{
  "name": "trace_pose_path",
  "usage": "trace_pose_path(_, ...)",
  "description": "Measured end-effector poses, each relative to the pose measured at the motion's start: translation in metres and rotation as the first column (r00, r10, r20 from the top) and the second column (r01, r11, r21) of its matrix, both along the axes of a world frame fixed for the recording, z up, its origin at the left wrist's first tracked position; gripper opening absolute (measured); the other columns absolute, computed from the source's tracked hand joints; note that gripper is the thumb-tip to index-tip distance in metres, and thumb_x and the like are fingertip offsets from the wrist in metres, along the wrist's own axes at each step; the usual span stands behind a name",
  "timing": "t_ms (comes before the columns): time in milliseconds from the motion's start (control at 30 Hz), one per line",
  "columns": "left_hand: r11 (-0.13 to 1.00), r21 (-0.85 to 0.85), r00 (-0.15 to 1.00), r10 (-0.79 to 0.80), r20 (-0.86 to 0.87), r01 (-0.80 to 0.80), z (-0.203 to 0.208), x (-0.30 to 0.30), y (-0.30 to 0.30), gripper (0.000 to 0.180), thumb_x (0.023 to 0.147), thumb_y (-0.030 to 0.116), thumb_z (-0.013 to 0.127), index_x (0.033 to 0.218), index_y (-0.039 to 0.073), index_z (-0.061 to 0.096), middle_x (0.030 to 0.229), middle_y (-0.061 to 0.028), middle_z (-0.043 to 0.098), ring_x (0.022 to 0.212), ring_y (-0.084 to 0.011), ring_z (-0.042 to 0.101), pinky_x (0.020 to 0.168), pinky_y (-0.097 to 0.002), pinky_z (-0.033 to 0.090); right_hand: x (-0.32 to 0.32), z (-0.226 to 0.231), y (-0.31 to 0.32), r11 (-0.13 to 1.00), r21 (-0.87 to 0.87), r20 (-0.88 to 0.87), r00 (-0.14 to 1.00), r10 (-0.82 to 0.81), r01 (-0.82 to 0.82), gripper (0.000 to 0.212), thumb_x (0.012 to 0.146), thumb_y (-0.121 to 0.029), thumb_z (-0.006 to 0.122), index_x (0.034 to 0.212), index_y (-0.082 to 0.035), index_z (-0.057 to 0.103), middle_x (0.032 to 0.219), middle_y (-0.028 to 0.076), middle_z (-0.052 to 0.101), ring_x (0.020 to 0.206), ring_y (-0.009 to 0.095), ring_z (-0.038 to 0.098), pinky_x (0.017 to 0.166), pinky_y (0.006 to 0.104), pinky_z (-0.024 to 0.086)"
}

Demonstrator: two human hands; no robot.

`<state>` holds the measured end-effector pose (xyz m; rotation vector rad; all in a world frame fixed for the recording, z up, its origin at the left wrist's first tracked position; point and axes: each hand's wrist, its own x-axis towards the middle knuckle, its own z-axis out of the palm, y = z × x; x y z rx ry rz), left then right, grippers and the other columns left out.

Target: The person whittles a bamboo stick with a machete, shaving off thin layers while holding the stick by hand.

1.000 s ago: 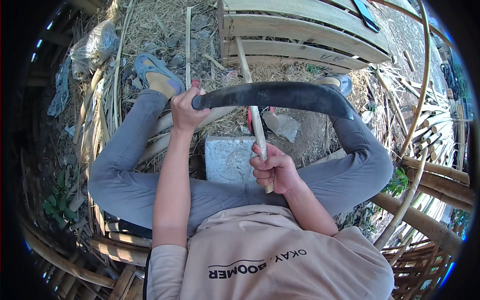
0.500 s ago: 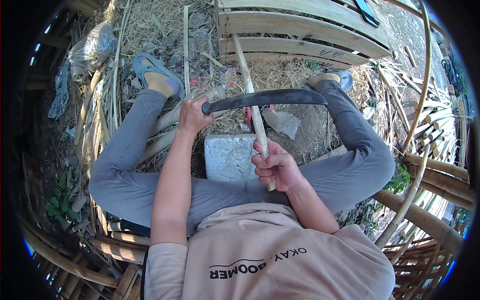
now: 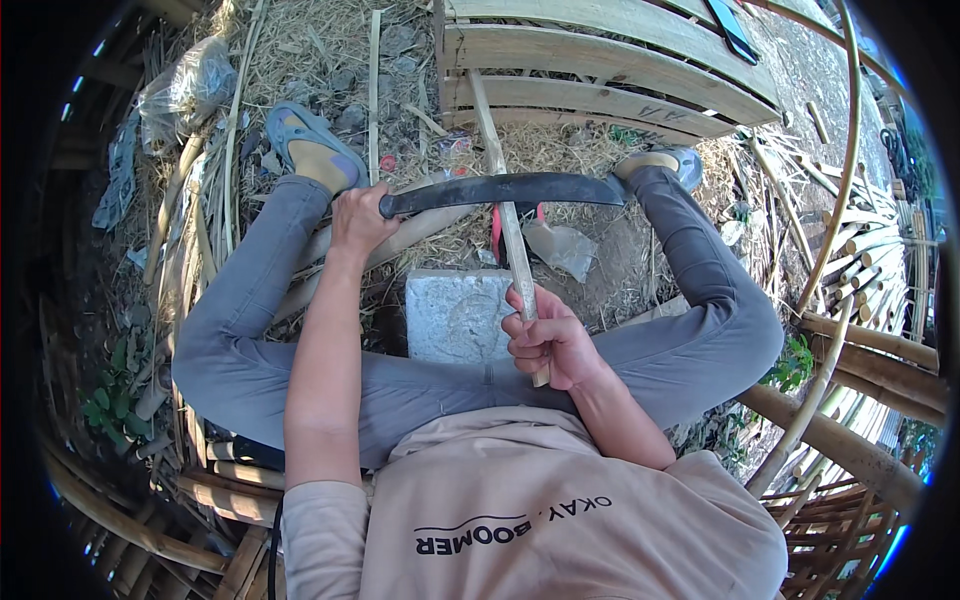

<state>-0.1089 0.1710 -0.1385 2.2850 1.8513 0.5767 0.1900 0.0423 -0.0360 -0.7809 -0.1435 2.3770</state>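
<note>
Straw-littered ground [image 3: 310,60] spreads below. The left hand [image 3: 362,222] clamps the handle of 1 curved blade [image 3: 510,188]; the right hand [image 3: 552,338] wraps 1 wooden strip [image 3: 514,245], which passes beneath the blade between the legs. Within 1 second the blade's tip shifts leftward while the strip barely moves, suggesting the right hand steadies it. Around them: 1 pale block [image 3: 455,315], 2 shoes [image 3: 284,128], 1 slatted crate [image 3: 560,48].

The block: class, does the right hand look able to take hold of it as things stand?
Probably not: the right hand appears close to the block, but its grip is closed around the strip, which it would likely have to release.
</note>
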Motion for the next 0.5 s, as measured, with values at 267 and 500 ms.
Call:
trace_pose_path(267,0.996,0.086,1.000,-0.001,0.025,-0.001,-0.001,-0.005,0.003,0.024,0.063,0.012,0.074,0.082,0.008,0.060,0.073,-0.0146,0.067,0.071,-0.0387,0.065,0.063,-0.0486,0.050,0.000,-0.002,0.003,1.000,0.001,-0.016,1.000,-0.019,0.019,0.039,0.072,0.009,0.049,0.102,-0.014,0.041,0.067,-0.004,0.034,0.047,0.003,0.025,0.040,0.0214,0.018)
trace_pose_path(500,0.941,0.229,0.965,0.260,-0.021,-0.249,0.003,-0.018,0.016,0.018,0.065,0.014,0.073,0.080,0.008,0.065,0.071,-0.0148,0.068,0.067,-0.0381,0.066,0.061,-0.0461,0.052,0.000,-0.004,-0.002,1.000,0.007,-0.038,0.999,-0.004,0.004,0.038,0.072,0.008,0.051,0.101,-0.014,0.040,0.067,-0.004,0.035,0.047,0.003,0.026,0.040,0.0215,0.018)
